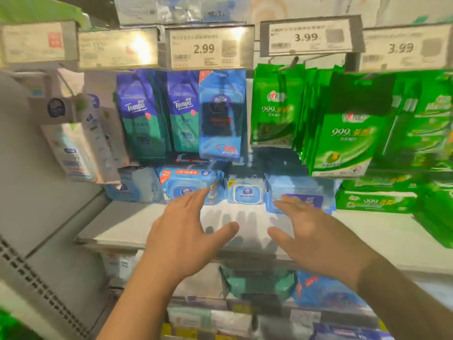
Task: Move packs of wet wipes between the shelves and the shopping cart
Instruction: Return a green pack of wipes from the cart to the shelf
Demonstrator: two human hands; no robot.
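Observation:
Both my hands reach over a white shelf [137, 224] with fingers spread and nothing in them. My left hand [186, 231] has its fingertips in front of a light blue wipes pack with a lid [186, 182]. My right hand [313, 231] has its fingertips over a blue pack with a purple label [296, 187]. Between these two lies a small blue pack with a white lid [245, 192]. Whether either hand touches a pack is unclear. No shopping cart is in view.
Tempo packs [144, 119], a blue hanging pack [221, 116] and green 999 packs [343, 133] hang above the shelf under price tags [208, 49]. Green packs [375, 201] are stacked at the right. A grey side panel [29, 192] stands at the left. More packs [257, 283] lie below.

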